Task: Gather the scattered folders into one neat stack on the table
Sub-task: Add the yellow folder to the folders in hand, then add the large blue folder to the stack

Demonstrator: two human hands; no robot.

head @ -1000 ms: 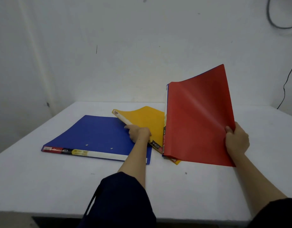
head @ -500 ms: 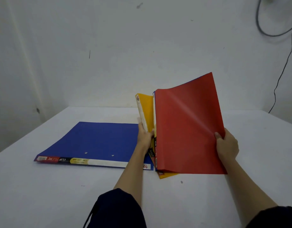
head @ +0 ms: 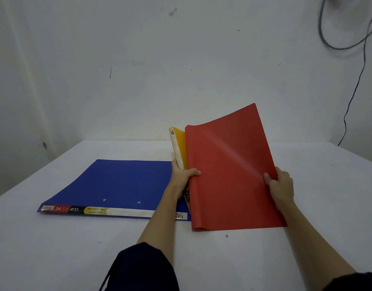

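Note:
A red folder stands nearly upright on its lower edge on the white table. My right hand grips its right edge. Behind it a yellow folder stands upright against it, and my left hand holds the spines of both together. A thin blue edge shows along the top behind the red cover. A blue folder lies flat on the table to the left, its labelled spine toward me and its right end behind my left forearm.
White walls close off the table at the back and left. A dark cable hangs down the wall at the right. The table's front edge lies near my sleeves.
The yellow folder has been lifted from flat on the table to upright against the red one, my left hand now clamping both spines. The held folders have shifted slightly left.

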